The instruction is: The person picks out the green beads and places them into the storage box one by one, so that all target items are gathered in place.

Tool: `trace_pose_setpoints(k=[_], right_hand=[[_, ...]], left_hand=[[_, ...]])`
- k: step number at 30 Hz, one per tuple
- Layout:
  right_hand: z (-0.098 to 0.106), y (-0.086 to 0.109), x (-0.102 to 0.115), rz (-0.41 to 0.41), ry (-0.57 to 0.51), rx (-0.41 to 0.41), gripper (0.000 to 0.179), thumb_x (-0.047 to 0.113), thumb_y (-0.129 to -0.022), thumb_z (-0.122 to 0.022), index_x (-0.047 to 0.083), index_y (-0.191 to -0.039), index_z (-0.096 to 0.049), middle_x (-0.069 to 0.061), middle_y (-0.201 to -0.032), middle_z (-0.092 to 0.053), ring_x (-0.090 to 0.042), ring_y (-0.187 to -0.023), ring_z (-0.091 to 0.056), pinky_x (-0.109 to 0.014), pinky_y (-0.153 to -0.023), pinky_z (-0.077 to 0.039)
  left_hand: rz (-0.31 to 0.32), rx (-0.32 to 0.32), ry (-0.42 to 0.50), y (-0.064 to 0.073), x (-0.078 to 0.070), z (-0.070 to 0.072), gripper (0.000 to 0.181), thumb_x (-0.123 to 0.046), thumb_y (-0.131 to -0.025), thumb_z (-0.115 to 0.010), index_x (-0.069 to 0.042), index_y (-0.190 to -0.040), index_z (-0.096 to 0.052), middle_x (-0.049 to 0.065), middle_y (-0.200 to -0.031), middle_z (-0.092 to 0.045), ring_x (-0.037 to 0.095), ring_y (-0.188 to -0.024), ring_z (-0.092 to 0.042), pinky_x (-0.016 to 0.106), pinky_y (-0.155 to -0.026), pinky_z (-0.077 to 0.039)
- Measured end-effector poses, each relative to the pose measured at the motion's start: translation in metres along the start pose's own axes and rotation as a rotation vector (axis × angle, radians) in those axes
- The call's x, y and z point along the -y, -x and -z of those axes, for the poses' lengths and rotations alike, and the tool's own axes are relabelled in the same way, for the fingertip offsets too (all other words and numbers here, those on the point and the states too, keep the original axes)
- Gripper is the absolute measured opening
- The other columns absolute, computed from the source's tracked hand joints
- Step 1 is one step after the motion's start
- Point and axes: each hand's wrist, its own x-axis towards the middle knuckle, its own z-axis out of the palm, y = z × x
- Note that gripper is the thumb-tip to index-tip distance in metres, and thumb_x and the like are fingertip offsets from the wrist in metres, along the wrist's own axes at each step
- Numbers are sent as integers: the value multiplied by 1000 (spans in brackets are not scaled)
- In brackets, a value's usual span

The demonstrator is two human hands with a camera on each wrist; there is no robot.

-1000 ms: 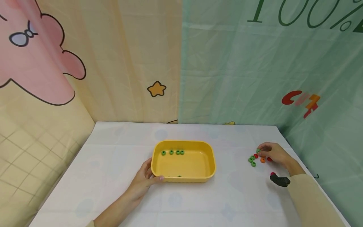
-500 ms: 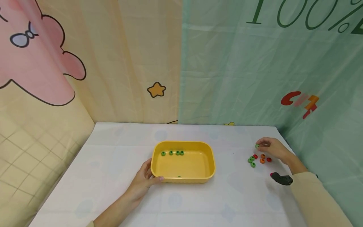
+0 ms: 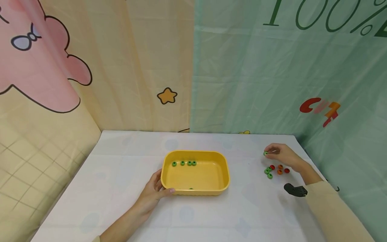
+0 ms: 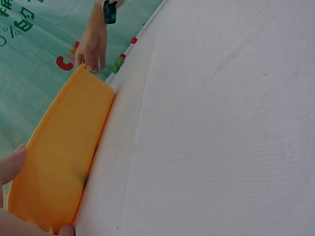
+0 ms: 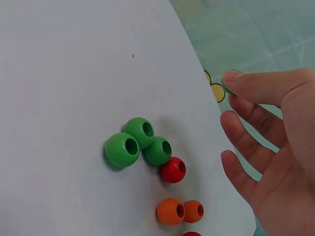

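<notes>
My left hand (image 3: 149, 195) grips the near left corner of a shallow yellow tray (image 3: 222, 188), its thumb along the front wall. Inside the tray several green beads (image 3: 182, 163) stand in a row near the back wall, and one more peeks over the front rim. At the right, my right hand (image 3: 284, 155) pinches a green bead (image 3: 265, 153) between thumb and forefinger, above the table; in the right wrist view the thumb covers most of that bead. Below this hand lie three loose green beads (image 5: 122, 150), two orange beads (image 5: 170, 212) and two red beads (image 5: 173, 170).
A white cloth covers the table (image 3: 193, 218). Printed curtains (image 3: 242, 84) hang behind and at both sides of it. The dark wrist camera (image 3: 295, 190) juts out beneath the right forearm.
My right hand has lifted the green bead away from the loose pile and carried it left and toward the back. The left hand and the tray stay where they were.
</notes>
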Motion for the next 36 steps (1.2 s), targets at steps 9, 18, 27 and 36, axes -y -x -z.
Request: trace_pose_setpoints(k=[9,18,27,36], right_hand=[[-7,-2,17,57,2,20,22,16,-99,-72,3,-117,-67,-13,-117,-68,-42,-116,-61,-53,-97,-55],[-13,-11,34,113,-21,79,19,15,-98,-73,4,-114,-68,-9,-112,-68,-34,-112,-63,-46,-94,-56],[-21,-18,56,169,-10,133,17,10,-97,-73,3,-112,-68,-7,-109,-67,-30,-107,-63,-40,-90,-56],[-29,-30,89,180,-28,224,17,13,-98,-73,6,-112,-68,-6,-111,-66,-26,-104,-62,-37,-89,-57]], left_hand=[[-3,4,0,0,0,0,92,-5,-86,-84,-9,-159,-28,16,-164,-32,35,-151,-29,48,-118,-33],[2,4,1,0,0,0,93,-5,-86,-84,-10,-160,-28,15,-164,-33,34,-151,-29,48,-118,-33],[8,-4,-6,0,-1,-2,92,-6,-86,-84,-10,-160,-29,15,-163,-34,33,-150,-31,47,-118,-34],[12,-10,-12,2,-2,-1,93,-6,-86,-84,-10,-160,-28,15,-164,-33,33,-151,-30,47,-118,-34]])
